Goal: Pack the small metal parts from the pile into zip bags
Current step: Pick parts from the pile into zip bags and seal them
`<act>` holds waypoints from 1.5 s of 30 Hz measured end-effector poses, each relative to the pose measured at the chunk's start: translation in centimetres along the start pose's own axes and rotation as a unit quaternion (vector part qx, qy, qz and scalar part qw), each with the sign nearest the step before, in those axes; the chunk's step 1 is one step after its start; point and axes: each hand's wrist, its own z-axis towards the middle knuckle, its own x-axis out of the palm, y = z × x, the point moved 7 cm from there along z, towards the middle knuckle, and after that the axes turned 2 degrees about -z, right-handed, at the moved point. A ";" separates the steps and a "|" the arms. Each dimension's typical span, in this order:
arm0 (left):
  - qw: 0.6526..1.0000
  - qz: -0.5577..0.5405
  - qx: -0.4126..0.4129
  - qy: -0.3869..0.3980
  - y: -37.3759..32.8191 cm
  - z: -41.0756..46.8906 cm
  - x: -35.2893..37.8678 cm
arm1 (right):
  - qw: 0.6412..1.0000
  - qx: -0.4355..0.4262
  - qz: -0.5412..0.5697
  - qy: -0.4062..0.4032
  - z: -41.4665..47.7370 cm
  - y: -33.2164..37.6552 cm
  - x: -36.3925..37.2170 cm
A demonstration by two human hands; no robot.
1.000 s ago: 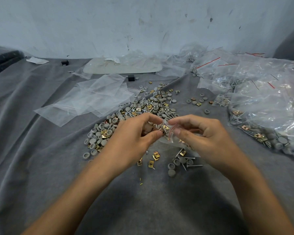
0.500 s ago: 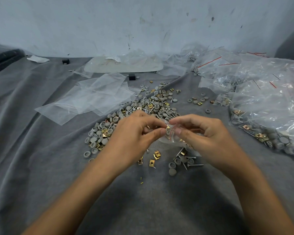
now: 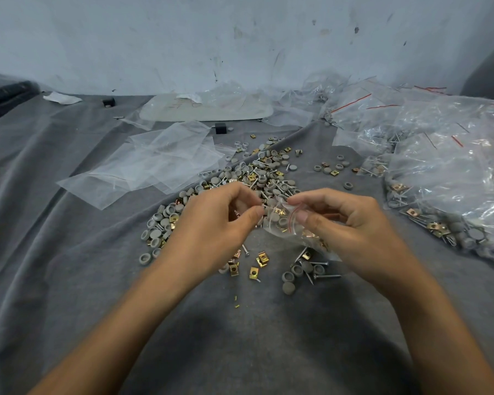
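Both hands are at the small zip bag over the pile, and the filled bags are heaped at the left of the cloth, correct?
Not the left. The head view shows the filled bags heaped at the right of the cloth. Left hand and right hand are at the small zip bag over the pile.

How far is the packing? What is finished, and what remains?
Done: filled zip bags heaped on the right. In hand: the right hand pinches a partly filled zip bag; the left hand holds what looks like a screw at its mouth. Left: the pile of caps, clips and screws, and the empty bags beside it.
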 end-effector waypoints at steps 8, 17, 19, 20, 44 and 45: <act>0.915 0.260 -0.045 0.304 2.2 -2.2 3.9 | 1.000 0.009 0.004 -0.009 0.0 0.0 -0.2; 0.985 0.122 0.017 0.119 0.5 -0.1 0.6 | 1.000 0.014 0.019 0.011 -0.1 -0.2 -0.4; 0.995 0.070 0.032 0.064 -0.2 0.0 0.0 | 0.999 0.012 0.016 0.025 -0.1 -0.3 0.0; 0.996 0.051 0.037 0.056 -0.5 0.0 0.1 | 0.999 0.008 0.015 0.034 -0.2 -0.3 0.2; 0.993 0.066 -0.039 0.092 3.3 0.5 -3.0 | 0.861 0.083 0.479 -0.148 1.1 -2.6 -5.2; 0.993 0.066 -0.039 0.092 3.4 0.6 -3.1 | 0.830 0.100 0.530 -0.143 1.2 -2.8 -5.2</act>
